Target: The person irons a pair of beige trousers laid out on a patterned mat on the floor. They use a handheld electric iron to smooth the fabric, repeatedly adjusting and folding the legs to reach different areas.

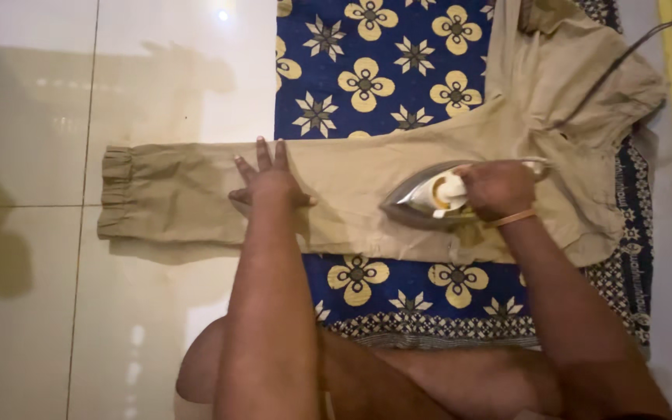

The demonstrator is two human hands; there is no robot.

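Observation:
A pair of khaki trousers (351, 187) lies flat, one leg stretched to the left with its gathered cuff (117, 193) on the tiled floor. My left hand (267, 180) presses flat on that leg, fingers spread. My right hand (498, 188) grips the handle of a metal clothes iron (421, 201), which rests on the leg with its tip pointing left. The waist part (577, 78) is bunched at the upper right.
Under the trousers lies a blue cloth with yellow and white flowers (367, 78). The iron's dark cord (624, 54) runs up to the right. Pale glossy floor tiles (40, 311) fill the left. My knees (398, 381) are at the bottom.

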